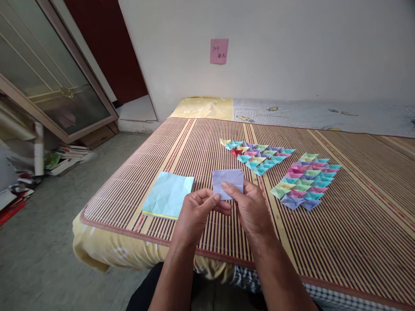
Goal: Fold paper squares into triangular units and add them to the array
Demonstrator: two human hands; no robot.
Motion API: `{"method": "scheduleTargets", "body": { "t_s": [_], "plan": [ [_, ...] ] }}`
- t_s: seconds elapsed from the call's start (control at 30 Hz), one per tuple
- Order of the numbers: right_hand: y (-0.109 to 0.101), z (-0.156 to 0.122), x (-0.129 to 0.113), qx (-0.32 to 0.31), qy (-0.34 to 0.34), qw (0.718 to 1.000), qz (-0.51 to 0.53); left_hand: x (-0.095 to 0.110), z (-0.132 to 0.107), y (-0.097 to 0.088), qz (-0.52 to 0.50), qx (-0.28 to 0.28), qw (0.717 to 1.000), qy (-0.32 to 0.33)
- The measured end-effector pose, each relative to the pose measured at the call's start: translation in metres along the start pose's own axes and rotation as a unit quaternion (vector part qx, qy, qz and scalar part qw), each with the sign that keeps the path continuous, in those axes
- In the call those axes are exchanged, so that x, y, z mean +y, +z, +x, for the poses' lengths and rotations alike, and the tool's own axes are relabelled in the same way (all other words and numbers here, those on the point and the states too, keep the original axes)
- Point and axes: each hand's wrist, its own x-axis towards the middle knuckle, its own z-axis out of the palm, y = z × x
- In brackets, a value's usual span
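A folded lavender paper (228, 180) is held upright above the striped bamboo mat (340, 242). My left hand (196, 214) pinches its lower left edge and my right hand (248, 207) pinches its lower right, thumb on the front face. To the left of my hands, a small stack of creased light-blue paper sheets (168, 194) lies flat on the mat. Beyond my hands lie two patches of several folded colourful paper pieces, one in the middle (257, 156) and one to the right (304, 180).
The mat covers a bed with a yellow sheet (97, 248) hanging over its front edge. A pink note (219, 51) is stuck on the white wall. At left are a glass-panelled door (48, 73) and piled books and papers (61, 157) on the grey floor.
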Motion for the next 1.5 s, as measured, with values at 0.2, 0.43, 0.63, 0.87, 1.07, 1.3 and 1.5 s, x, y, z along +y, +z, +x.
{"method": "scheduleTargets", "body": {
  "t_s": [0.2,0.43,0.63,0.87,1.07,1.3,1.5],
  "plan": [
    [0.008,-0.004,-0.004,0.007,-0.015,1.0,0.002,-0.002,0.001,0.005,-0.015,0.064,0.997,0.042],
    [0.011,-0.002,0.007,-0.017,0.033,0.995,0.096,-0.008,0.001,0.008,-0.034,0.17,0.979,0.112],
    [0.012,-0.004,-0.001,-0.071,0.051,0.995,0.041,-0.008,0.001,0.007,-0.07,0.206,0.968,0.125],
    [-0.001,-0.002,-0.02,-0.124,0.018,0.991,-0.04,-0.002,-0.001,-0.003,0.016,0.16,0.982,0.1],
    [-0.007,-0.002,-0.028,-0.16,-0.02,0.983,-0.089,-0.001,0.001,-0.008,-0.045,0.102,0.992,0.064],
    [-0.007,-0.006,-0.03,-0.189,-0.02,0.976,-0.104,0.001,0.002,-0.018,-0.044,0.063,0.996,0.038],
    [-0.014,-0.005,-0.034,-0.207,-0.047,0.967,-0.141,0.006,-0.005,-0.018,0.057,0.041,0.996,0.062]
  ]
}}
